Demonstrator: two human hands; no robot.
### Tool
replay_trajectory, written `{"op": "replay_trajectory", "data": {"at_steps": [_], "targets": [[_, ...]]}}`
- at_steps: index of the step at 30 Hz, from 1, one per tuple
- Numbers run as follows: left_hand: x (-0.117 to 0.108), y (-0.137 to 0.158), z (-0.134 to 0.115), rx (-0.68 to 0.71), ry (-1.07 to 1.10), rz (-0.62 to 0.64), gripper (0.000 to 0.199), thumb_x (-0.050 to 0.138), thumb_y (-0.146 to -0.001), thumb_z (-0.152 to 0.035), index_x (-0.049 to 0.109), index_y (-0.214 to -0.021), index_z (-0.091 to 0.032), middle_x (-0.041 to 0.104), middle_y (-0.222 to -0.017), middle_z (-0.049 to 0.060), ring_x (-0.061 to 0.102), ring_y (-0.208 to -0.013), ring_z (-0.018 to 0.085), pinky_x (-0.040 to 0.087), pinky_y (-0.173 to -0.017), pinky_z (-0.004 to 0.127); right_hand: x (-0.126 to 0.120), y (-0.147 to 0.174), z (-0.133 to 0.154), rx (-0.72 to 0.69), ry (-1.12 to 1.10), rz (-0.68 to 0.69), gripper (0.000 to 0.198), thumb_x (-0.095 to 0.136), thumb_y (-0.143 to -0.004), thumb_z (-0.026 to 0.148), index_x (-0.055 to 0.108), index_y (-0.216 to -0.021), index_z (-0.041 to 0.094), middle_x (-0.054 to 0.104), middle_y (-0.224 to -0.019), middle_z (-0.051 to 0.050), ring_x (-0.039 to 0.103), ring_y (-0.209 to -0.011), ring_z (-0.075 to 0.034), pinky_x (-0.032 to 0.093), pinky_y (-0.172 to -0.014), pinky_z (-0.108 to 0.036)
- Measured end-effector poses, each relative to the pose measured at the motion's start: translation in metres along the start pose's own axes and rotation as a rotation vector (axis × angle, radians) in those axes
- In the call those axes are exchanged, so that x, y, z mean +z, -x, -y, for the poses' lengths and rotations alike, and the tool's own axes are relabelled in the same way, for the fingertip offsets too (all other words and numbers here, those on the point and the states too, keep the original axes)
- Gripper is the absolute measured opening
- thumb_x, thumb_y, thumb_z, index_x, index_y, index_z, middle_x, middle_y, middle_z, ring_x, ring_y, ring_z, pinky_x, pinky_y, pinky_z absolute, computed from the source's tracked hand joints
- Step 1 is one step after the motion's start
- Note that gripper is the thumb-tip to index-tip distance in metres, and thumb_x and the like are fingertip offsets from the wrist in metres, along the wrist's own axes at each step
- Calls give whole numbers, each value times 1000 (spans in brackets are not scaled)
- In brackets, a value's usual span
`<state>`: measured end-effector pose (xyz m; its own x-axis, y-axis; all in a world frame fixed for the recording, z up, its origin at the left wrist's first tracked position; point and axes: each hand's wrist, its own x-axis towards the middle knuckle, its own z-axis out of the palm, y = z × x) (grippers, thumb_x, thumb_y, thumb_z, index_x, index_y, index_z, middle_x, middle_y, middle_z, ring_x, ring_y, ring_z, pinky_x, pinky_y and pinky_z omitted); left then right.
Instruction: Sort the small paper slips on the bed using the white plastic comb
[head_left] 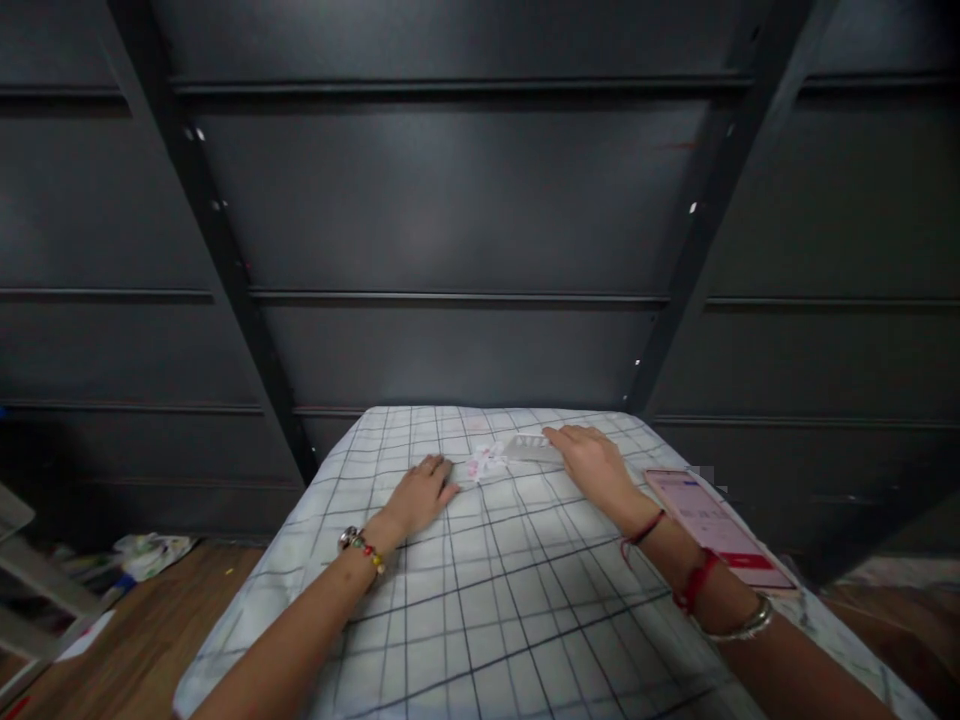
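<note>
My left hand (421,492) lies palm down on the white checked cloth (495,590), with its fingers stretched out and nothing in them. To the right of its fingertips is a small crumpled heap of white pieces with pink marks (486,462); what they are is too blurred to tell. My right hand (596,470) has its fingers on the right end of a small white tray-like piece (529,448) with a row of ridges or slots. The left end of that piece touches the heap. My fingers and palm cover its right end.
A phone (716,525) with a lit screen lies at the right edge of the cloth, beside my right forearm. Dark metal panels (457,200) rise behind the table. At the lower left are a light frame (45,590) and a plastic bag (152,553) on the wooden floor.
</note>
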<state>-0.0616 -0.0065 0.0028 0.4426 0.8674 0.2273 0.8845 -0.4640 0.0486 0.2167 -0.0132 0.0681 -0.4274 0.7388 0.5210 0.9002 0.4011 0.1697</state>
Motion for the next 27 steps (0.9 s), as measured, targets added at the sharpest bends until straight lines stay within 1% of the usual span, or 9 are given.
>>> {"op": "replay_trajectory", "data": {"at_steps": [2, 3, 7, 11, 14, 17, 20, 22, 27], "targets": [[8, -4, -2, -40, -1, -2, 46, 32, -94, -40, 43, -127, -10, 46, -133, 20, 41, -123, 29, 35, -97, 45, 12, -4, -6, -16, 4, -35, 34, 40, -81, 1, 61, -104, 14, 65, -88, -9, 58, -83, -18, 38, -76, -30], [11, -5, -2, -55, -2, 0, 48, 33, -93, -42, 42, -128, -10, 45, -134, 20, 40, -124, 30, 35, -97, 46, 18, -6, -9, -22, 4, -52, 33, 40, -81, 1, 61, -104, 13, 65, -88, -9, 57, -83, -19, 37, -76, -30], [23, -7, 1, -82, 4, 9, 52, 28, -93, -49, 42, -130, -15, 42, -137, 19, 36, -127, 31, 33, -98, 49, 39, -9, -20, -37, -7, -115, 34, 39, -80, 0, 62, -101, 12, 65, -84, -8, 56, -81, -18, 35, -75, -31], [29, -11, 6, -78, 15, 28, 53, 28, -93, -49, 42, -131, -15, 39, -140, 17, 33, -129, 31, 32, -99, 49, 50, -1, -27, -58, -38, -174, 37, 37, -76, -4, 63, -97, 13, 64, -78, -6, 54, -76, -17, 34, -72, -30], [31, -13, 7, -81, 12, 38, 54, 27, -93, -50, 41, -131, -16, 38, -141, 17, 32, -130, 31, 32, -99, 50, 51, 5, -31, -75, -66, -215, 40, 35, -77, -4, 63, -98, 13, 63, -76, -5, 53, -74, -16, 34, -71, -29], [32, -15, 6, -78, -20, 52, 53, 27, -93, -50, 41, -132, -17, 38, -141, 16, 33, -129, 31, 34, -98, 49, 50, 8, -33, -92, -85, -278, 37, 35, -80, -2, 62, -99, 13, 63, -78, -5, 52, -74, -16, 33, -71, -30], [33, -16, 5, -80, -26, 60, 54, 26, -93, -49, 41, -133, -15, 38, -141, 17, 33, -129, 32, 34, -98, 49, 48, 8, -35, -140, -89, -336, 34, 35, -80, -2, 63, -95, 11, 63, -75, -5, 51, -72, -16, 33, -71, -30], [35, -17, 6, -79, -18, 52, 54, 27, -93, -48, 41, -132, -14, 38, -141, 17, 33, -129, 32, 34, -99, 50, 47, 8, -36, -163, -89, -335, 34, 35, -79, -3, 63, -93, 11, 63, -73, -5, 51, -70, -16, 33, -71, -30], [37, -18, 7, -60, -28, 20, 53, 26, -93, -49, 42, -132, -16, 39, -140, 15, 35, -128, 30, 34, -99, 48, 40, 9, -41, -143, -89, -366, 33, 35, -81, -1, 63, -93, 11, 63, -74, -5, 52, -69, -16, 34, -70, -31]]}}
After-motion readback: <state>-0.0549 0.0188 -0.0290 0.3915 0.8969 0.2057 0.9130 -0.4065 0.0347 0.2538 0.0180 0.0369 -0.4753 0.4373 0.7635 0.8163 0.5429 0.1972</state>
